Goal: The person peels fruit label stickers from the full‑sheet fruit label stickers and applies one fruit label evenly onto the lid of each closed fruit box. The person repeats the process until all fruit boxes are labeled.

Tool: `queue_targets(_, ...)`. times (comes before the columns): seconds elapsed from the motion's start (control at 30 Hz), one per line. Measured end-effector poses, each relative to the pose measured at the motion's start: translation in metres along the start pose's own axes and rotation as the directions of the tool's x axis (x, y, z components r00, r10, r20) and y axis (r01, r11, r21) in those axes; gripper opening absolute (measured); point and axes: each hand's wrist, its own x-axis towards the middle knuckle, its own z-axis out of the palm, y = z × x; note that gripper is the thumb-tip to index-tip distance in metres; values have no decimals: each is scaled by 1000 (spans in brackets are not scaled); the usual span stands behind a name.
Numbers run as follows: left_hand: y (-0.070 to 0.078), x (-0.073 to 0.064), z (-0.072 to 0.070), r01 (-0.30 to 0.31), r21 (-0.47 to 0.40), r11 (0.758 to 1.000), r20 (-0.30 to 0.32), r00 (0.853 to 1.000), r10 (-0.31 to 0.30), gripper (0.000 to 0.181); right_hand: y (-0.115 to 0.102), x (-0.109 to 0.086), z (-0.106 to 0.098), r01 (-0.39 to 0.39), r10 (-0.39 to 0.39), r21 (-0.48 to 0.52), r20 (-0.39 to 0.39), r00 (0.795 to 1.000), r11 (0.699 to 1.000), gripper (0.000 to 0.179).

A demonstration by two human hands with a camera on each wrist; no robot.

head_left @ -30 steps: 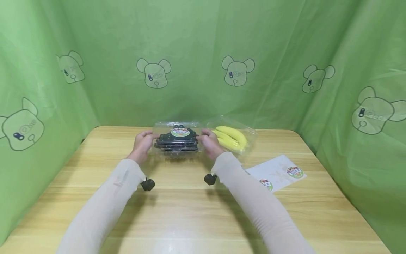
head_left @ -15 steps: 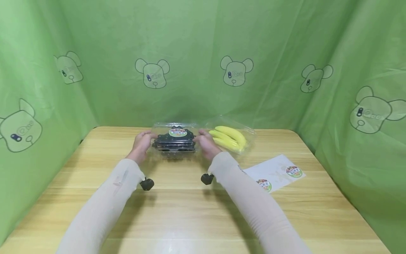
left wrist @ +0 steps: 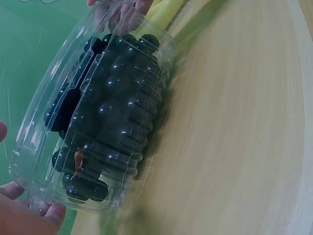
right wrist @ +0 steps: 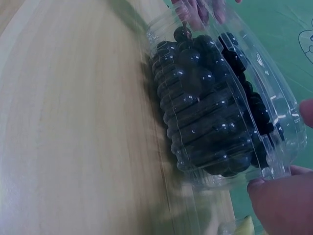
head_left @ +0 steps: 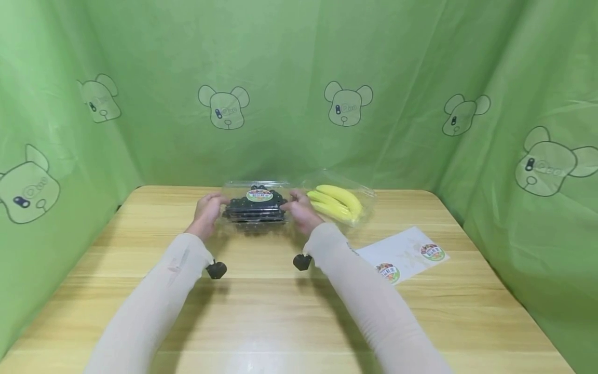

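Note:
A clear plastic clamshell box of dark grapes (head_left: 254, 213) stands at the back middle of the table, with a round fruit sticker (head_left: 259, 195) on its lid. My left hand (head_left: 207, 214) grips its left end; the thumb is at the box's edge in the left wrist view. At the other end, my right hand (head_left: 301, 212) pinches the rim between thumb and fingers. The lid lies over the grapes. In the right wrist view the ribbed box wall (right wrist: 171, 112) is close over the wood.
Just right of my right hand lies a clear box with yellow bananas (head_left: 341, 200). A white sticker sheet (head_left: 406, 254) with two round stickers lies beside my right sleeve. Green curtains (head_left: 289, 145) with bear drawings enclose the table (head_left: 261, 311) behind and at the sides.
The grape box has shifted slightly left with both hands on it. My right arm has moved left too, uncovering more of the sticker sheet's lower sticker.

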Motion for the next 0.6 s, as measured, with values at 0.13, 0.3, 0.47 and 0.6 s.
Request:
queue_targets(0.13,-3,2,-2,5,2,1000,-11,1000,-5,63,4,1,0,-1,1,-21,38,999,1000,77)
queue_targets(0.3,-6,4,-4,8,-9,1000,-17,1000,-9,60,9,0,0,-16,18,-34,52,998,999,77)
queue_targets(0.47,-6,5,-5,7,-17,1000,-33,999,-7,58,11,1,1,-8,10,-70,32,999,998,76)
queue_targets(0.6,-6,5,-6,23,-6,1000,-59,998,-23,57,11,3,2,0,2,-106,21,1000,994,76)
